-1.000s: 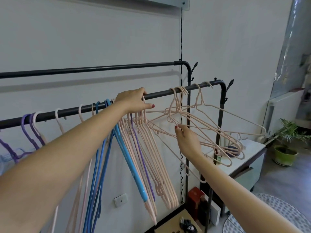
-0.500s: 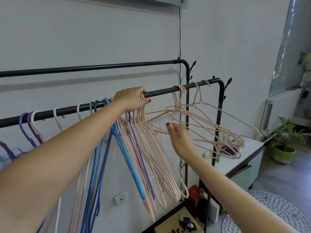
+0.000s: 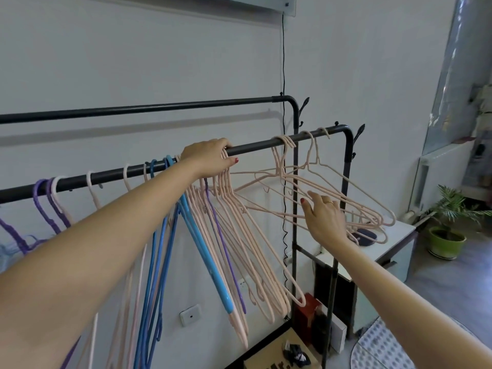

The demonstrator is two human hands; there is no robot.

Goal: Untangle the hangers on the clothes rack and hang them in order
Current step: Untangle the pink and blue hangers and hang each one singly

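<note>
A black clothes rack has a front rail (image 3: 255, 147) and a higher back rail (image 3: 159, 106). My left hand (image 3: 210, 158) grips the hooks of a bunch of pink hangers (image 3: 253, 249) on the front rail. Left of it hang blue hangers (image 3: 207, 251), more pink ones and purple hangers (image 3: 45, 206). Near the rail's right end, several pink hangers (image 3: 359, 206) hang tangled and splayed out to the right. My right hand (image 3: 323, 217) reaches into this tangle, thumb and fingers closed around its wire arms.
A white cabinet (image 3: 394, 235) stands just behind the rack's right post, under the tangled hangers. A potted plant (image 3: 447, 235) sits on the floor at the right. Boxes (image 3: 306, 315) and a cardboard box (image 3: 269, 360) lie at the rack's base. A black cable (image 3: 283, 75) runs down the wall.
My right hand has moved to the right along the tangled pink hangers, away from their necks toward their arms. My left hand stays on the hooks at the rail.
</note>
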